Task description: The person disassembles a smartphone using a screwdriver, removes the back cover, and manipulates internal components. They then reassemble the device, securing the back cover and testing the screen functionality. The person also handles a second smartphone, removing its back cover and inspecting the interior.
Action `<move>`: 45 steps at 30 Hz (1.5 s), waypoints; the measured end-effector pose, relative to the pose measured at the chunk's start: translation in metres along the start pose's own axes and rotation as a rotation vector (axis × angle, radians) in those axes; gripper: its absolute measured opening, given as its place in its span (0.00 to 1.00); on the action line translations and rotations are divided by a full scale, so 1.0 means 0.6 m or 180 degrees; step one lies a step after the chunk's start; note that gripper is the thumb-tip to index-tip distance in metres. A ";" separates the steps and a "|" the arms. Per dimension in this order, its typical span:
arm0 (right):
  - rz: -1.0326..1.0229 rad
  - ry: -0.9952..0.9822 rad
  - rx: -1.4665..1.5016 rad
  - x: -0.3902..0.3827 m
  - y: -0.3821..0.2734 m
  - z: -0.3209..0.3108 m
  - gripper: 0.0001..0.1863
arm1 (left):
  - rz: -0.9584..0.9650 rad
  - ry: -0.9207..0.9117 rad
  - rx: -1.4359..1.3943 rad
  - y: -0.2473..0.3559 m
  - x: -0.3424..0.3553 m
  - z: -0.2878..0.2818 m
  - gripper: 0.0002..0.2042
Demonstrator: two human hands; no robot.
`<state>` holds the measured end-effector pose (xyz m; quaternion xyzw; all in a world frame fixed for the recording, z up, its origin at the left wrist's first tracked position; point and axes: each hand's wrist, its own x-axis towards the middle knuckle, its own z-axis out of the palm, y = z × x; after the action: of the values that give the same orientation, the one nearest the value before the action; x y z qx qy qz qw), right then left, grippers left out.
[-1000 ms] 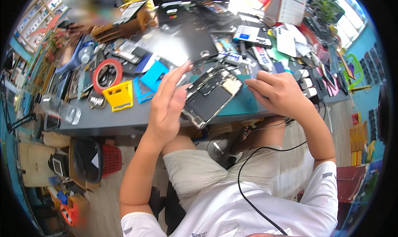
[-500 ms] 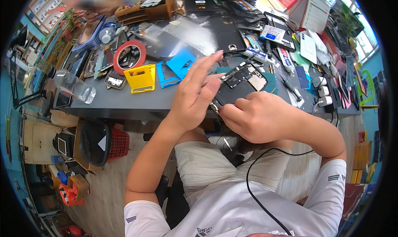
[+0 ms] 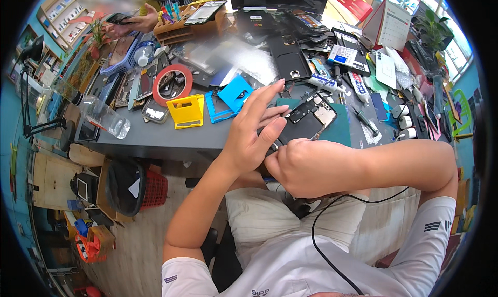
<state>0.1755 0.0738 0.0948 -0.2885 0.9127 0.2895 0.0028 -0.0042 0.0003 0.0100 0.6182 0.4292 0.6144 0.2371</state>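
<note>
An opened smartphone with its inner boards and dark battery area exposed lies tilted at the front edge of the desk, partly over a green mat. My left hand rests against the phone's left side, fingers stretched out and slightly apart. Over the phone's near end, my right hand is closed with its fingertips together. Those fingertips are hidden behind the hand, so what they pinch cannot be made out. Left of my left hand stand a blue phone stand and a yellow phone stand.
A red tape roll, a plastic bottle and phone parts crowd the desk's left. Tubes, a screwdriver-like tool and white chargers lie right. Across the desk, another person's hands hold a phone. A black cable crosses my lap.
The view has shifted, moving the desk slightly right and down. My right hand has turned and drawn toward the phone's near left corner, elbow raised. The other person's hands now show clearly.
</note>
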 end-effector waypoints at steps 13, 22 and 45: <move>-0.0037 0.0227 0.0266 0.001 0.015 0.019 0.12 | 0.0245 0.0033 -0.0115 -0.009 0.004 -0.002 0.29; 0.0551 0.0425 0.1005 -0.049 0.059 0.017 0.11 | 0.0004 0.0081 -0.0028 0.003 -0.002 -0.001 0.29; 0.1085 0.0437 0.1257 -0.063 0.053 0.023 0.06 | -0.0027 0.0174 0.0154 0.001 -0.004 -0.002 0.28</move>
<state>0.1879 0.1221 0.1069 -0.1436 0.9849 0.0819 -0.0516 -0.0049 -0.0020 0.0092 0.6049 0.4529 0.6194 0.2129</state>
